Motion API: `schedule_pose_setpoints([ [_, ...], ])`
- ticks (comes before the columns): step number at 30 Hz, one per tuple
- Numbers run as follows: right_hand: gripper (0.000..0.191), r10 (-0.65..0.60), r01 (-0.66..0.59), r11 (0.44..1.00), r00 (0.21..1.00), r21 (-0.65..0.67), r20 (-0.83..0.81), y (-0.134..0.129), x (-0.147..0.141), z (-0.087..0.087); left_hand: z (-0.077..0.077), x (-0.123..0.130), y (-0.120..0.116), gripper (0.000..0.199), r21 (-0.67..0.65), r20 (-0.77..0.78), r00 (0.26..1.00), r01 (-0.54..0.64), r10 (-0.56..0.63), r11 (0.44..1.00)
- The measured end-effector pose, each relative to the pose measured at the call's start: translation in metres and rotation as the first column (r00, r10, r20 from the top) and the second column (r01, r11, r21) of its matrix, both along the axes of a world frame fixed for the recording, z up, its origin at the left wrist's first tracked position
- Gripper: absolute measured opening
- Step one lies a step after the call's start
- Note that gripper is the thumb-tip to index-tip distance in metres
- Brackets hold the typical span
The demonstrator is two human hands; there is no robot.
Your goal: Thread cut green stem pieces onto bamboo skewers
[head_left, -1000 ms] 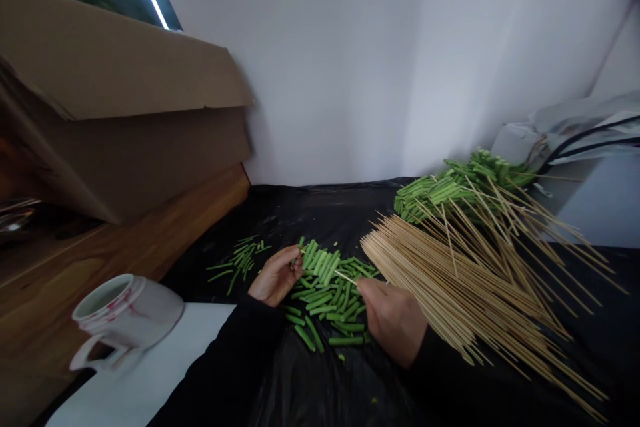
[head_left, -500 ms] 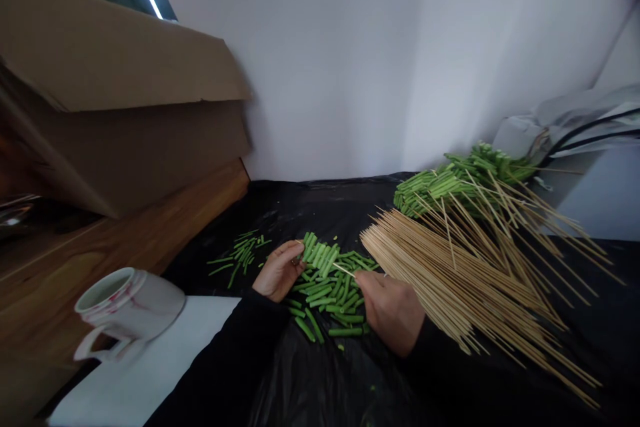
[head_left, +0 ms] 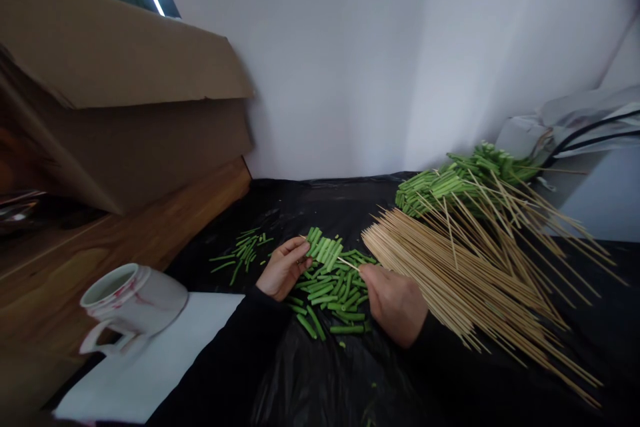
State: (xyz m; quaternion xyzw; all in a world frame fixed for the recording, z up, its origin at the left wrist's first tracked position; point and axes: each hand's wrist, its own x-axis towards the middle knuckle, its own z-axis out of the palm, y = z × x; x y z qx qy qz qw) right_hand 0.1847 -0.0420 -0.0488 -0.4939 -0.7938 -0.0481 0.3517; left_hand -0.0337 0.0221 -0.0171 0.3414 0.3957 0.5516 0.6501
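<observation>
A black plastic sheet (head_left: 310, 207) covers the surface before a pale wall (head_left: 340, 67). From my head view, my left hand (head_left: 283, 270) has its fingers pinched on the skewer (head_left: 349, 263) at its far end; my right hand (head_left: 397, 303) has its fingers closed on the near end. Between them, a row of cut green stems (head_left: 325, 250) is threaded side by side. Loaded skewers (head_left: 435, 190) lie heaped at back right; loose stems (head_left: 320, 290) and bare skewers (head_left: 440, 267) remain. I can't tell what the mug (head_left: 155, 300) or cardboard box (head_left: 125, 67) contains.
</observation>
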Motion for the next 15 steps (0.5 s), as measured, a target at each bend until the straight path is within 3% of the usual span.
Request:
schedule_pose_setpoints([
  [15, 0.027, -0.003, 0.003, 1.0, 0.999, -0.009, -0.034, 0.0008, 0.0011, -0.0008, 0.0003, 0.0013, -0.0006, 0.027, 0.058, -0.049, 0.999, 0.006, -0.003, 0.998],
])
